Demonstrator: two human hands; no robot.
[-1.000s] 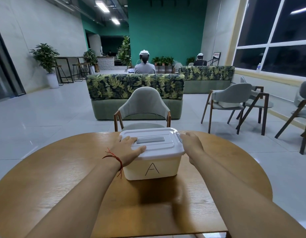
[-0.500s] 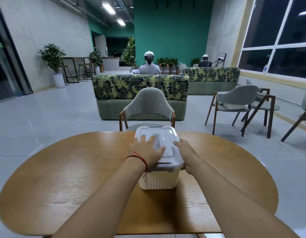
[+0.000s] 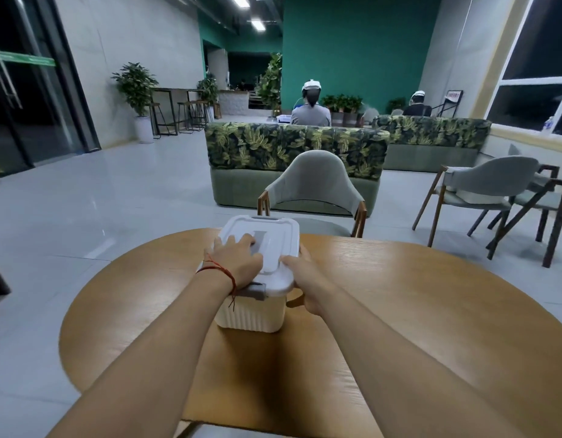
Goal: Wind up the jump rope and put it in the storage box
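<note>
Round wooden table (image 3: 415,311) on pale tiled floor (image 3: 99,216), lounge seating beyond.

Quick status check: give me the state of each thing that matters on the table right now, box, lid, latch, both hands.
Storage box: upright on the wooden table.
Lid: on the box, closed.
Grey latch: at the near end; locked or not, cannot tell.
Left hand: flat on the lid, fingers spread.
Right hand: on the box's right edge.
Jump rope: not visible.
</note>
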